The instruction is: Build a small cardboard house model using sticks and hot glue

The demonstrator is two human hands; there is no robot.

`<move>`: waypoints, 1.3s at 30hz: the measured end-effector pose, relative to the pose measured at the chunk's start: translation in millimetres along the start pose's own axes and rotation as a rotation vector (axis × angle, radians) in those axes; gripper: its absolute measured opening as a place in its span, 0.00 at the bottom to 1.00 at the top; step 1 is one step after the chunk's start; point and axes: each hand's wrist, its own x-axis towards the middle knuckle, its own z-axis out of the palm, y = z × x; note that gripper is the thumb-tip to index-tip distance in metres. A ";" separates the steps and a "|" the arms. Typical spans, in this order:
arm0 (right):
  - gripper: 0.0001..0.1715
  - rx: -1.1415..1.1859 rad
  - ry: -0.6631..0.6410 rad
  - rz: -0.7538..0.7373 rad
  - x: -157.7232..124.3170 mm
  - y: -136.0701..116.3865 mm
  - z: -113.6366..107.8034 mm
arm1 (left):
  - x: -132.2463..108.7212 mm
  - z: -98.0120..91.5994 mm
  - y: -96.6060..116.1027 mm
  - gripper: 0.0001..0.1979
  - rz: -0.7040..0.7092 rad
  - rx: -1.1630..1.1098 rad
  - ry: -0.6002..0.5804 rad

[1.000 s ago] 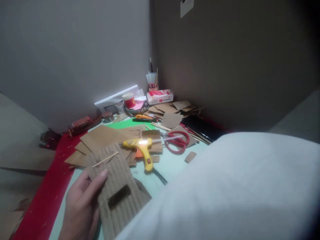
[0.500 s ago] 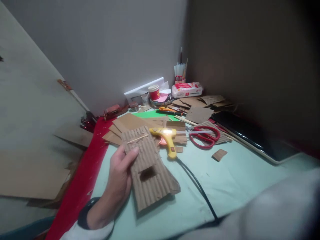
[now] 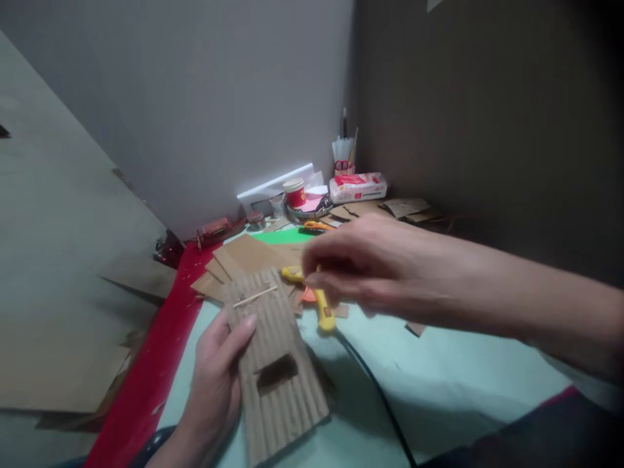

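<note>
My left hand [image 3: 221, 367] grips a corrugated cardboard piece [image 3: 277, 331] along its left edge, the thumb lying on the ridged face. A rectangular hole [image 3: 277, 375] is cut through its lower half, and a thin wooden stick [image 3: 255, 296] lies across its upper part. My right hand [image 3: 358, 263] is over the yellow glue gun [image 3: 325, 315], hiding much of its body. Its fingers are curled and blurred by motion, so I cannot make out whether they touch the gun. The gun's black cord [image 3: 375, 383] runs toward the front edge.
Flat cardboard pieces [image 3: 244, 250] lie behind the held piece. Farther back are orange-handled scissors [image 3: 318, 225], a red paper cup [image 3: 294, 193], a tissue pack [image 3: 358, 187] and a holder with glue sticks [image 3: 344, 156]. A small cardboard scrap [image 3: 416, 329] lies beneath my right forearm.
My right hand has come in from the right and now covers part of the glue gun; the red scissors are hidden behind it. The held cardboard has moved slightly down and left in view.
</note>
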 end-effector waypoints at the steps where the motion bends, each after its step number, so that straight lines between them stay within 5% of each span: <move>1: 0.14 -0.001 -0.016 0.014 -2.5 9.5 -4.6 | -2.1 0.6 2.3 0.21 -0.007 0.006 0.021; 7: 0.15 -0.071 0.189 0.185 -13.1 84.3 0.0 | -6.2 3.8 8.3 0.23 -0.033 0.029 0.185; 11: 0.17 -0.089 0.187 0.245 -13.5 107.9 15.4 | -2.8 6.5 5.8 0.25 -0.074 0.016 0.243; 25: 0.14 -0.320 -0.017 0.076 -2.9 75.4 115.9 | -6.4 9.4 10.3 0.22 -0.079 -0.038 0.242; 39: 0.08 -0.215 0.008 0.169 -1.2 82.9 122.8 | -9.8 5.1 5.7 0.22 0.025 0.107 0.141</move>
